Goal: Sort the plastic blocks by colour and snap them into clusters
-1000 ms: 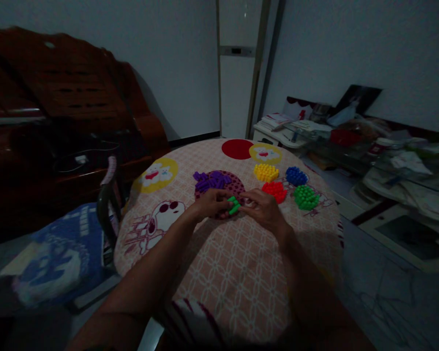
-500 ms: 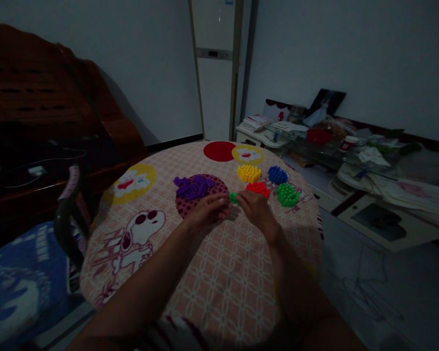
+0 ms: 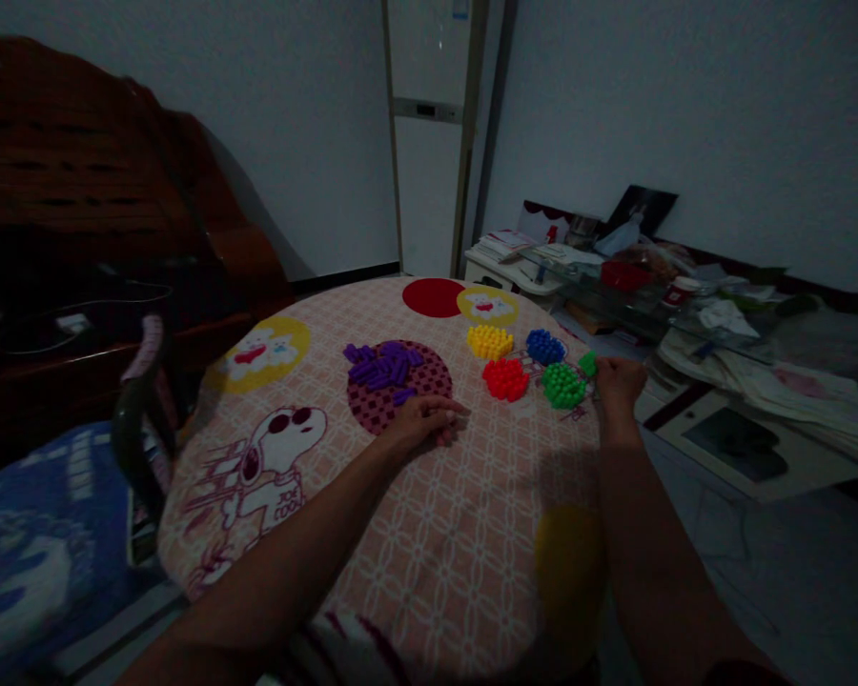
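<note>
My right hand [image 3: 621, 383] is closed on a small green knobbed plastic piece [image 3: 587, 363] at the table's right edge, just beyond the green cluster [image 3: 563, 386] of similar pieces. Beside that lie a red cluster [image 3: 505, 379], a blue cluster [image 3: 544, 347] and a yellow cluster [image 3: 490, 342], each packed tightly. My left hand [image 3: 430, 419] rests low over the tablecloth with its fingers stretched out, and I see nothing in it. Close to its wrist side is a lone purple piece [image 3: 403, 396]; further back, a loose pile of purple stick-like pieces [image 3: 382, 366] lies on a dark red printed circle.
A patterned cloth covers the round table [image 3: 429, 534]. A chair [image 3: 139, 400] stands at the left, with a wooden bench [image 3: 78, 171] behind it. At the right, a low cabinet [image 3: 658, 381] is cluttered with papers and bags. A tall white cabinet-like unit [image 3: 429, 181] stands in the corner.
My right hand has moved right with the green piece, away from my left hand to beside the green cluster. My left hand has shifted slightly toward me, and a lone purple piece now shows.
</note>
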`<state>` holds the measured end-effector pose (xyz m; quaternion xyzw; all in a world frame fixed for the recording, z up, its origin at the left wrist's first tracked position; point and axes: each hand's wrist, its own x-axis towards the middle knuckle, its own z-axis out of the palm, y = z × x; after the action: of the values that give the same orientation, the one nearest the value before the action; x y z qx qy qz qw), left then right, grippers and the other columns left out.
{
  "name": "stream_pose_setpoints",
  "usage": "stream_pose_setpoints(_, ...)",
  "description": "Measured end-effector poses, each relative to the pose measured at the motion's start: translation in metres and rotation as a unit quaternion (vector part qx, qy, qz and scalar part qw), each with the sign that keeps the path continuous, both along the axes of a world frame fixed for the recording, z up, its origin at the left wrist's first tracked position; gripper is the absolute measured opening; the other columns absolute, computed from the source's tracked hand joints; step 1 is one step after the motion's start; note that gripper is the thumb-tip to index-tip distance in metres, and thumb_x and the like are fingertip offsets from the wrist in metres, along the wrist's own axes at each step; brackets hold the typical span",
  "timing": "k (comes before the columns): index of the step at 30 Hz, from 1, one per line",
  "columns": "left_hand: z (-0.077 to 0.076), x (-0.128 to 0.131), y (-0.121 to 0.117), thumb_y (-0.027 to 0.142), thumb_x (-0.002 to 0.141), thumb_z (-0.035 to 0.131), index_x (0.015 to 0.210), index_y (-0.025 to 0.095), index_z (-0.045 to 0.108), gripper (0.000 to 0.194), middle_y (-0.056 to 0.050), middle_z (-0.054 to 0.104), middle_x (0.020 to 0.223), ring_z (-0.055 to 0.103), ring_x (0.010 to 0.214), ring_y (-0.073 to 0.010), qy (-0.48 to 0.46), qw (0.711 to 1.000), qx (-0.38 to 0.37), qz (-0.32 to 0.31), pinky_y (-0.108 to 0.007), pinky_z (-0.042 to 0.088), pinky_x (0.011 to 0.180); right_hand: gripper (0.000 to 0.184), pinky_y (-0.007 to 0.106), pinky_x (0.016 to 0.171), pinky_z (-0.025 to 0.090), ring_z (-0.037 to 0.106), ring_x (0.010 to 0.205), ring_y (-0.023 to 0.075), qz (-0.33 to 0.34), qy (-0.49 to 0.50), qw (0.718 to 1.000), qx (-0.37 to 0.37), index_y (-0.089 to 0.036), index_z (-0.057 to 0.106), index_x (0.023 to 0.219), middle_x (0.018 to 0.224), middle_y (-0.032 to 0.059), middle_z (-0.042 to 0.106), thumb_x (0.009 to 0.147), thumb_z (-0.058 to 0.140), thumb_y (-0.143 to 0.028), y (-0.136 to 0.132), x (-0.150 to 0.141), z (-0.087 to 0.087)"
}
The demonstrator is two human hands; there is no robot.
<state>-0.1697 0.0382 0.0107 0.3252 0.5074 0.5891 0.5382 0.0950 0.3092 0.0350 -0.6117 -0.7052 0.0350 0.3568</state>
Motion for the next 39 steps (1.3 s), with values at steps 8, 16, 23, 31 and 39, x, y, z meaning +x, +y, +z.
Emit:
stream_pose_setpoints(8, -0.006, -0.004, 0.001, 0.035, 0.07, 0.083, 0.103, 0.006, 0.076, 0.045, -0.014, 0.076, 0.085, 0.059, 0.054, -0.008, 0.002, 1.0, 0.003, -0.014, -0.021, 0.046, 0.055, 0.033, 0.034, 0.071, 0.047, 0.067, 0.079, 0.0266, 0.009, -0.029, 0.998, -0.063, -0.007, 0.081, 0.091, 0.088, 0.0197, 0.077, 0.08, 0.062, -0.031, 0.01, -0.006, -0.013)
stream_pose_setpoints(16, -0.012, -0.006, 0.001, 0.037, 0.07, 0.083, 0.105, 0.007, 0.076, 0.046, -0.014, 0.076, 0.087, 0.059, 0.055, -0.0074, -0.011, 1.0, 0.003, -0.024, -0.022, 0.048, 0.058, 0.03, 0.034, 0.071, 0.048, 0.068, 0.077, 0.0264, 0.019, -0.038, 0.996, -0.079, -0.013, 0.081, 0.083, 0.083, 0.017, 0.076, 0.079, 0.06, -0.034, 0.009, -0.007, -0.016)
stream_pose_setpoints(23, -0.011, -0.007, 0.002, 0.035, 0.066, 0.085, 0.099, 0.008, 0.076, 0.043, -0.012, 0.075, 0.082, 0.059, 0.054, -0.0078, -0.012, 1.0, 0.008, -0.024, -0.021, 0.046, 0.055, 0.035, 0.035, 0.069, 0.042, 0.063, 0.073, 0.0267, 0.008, -0.053, 0.997, -0.059, -0.009, 0.079, 0.078, 0.08, 0.021, 0.073, 0.085, 0.052, -0.031, 0.0, -0.006, -0.006)
stream_pose_setpoints(31, -0.013, -0.013, 0.006, 0.04, 0.067, 0.078, 0.081, 0.012, 0.067, 0.033, -0.001, 0.063, 0.057, 0.055, 0.047, -0.0101, 0.064, 0.997, 0.016, 0.034, -0.021, 0.042, 0.049, 0.037, 0.029, 0.06, 0.035, 0.052, 0.057, 0.0162, 0.217, 0.078, 0.97, 0.07, -0.017, 0.066, 0.065, 0.058, 0.0031, 0.06, 0.089, 0.047, -0.038, -0.082, -0.064, 0.026)
stream_pose_setpoints(39, -0.015, -0.019, 0.003, 0.026, 0.081, 0.058, 0.073, 0.013, 0.07, 0.019, -0.001, 0.064, 0.063, 0.058, 0.059, -0.0123, 0.377, 0.921, 0.076, 0.054, -0.022, 0.044, 0.058, 0.035, 0.026, 0.061, 0.036, 0.055, 0.06, 0.0147, 0.445, -0.018, 0.892, -0.07, -0.02, 0.061, 0.061, 0.061, 0.0028, 0.063, 0.091, 0.05, -0.036, -0.154, -0.13, -0.029)
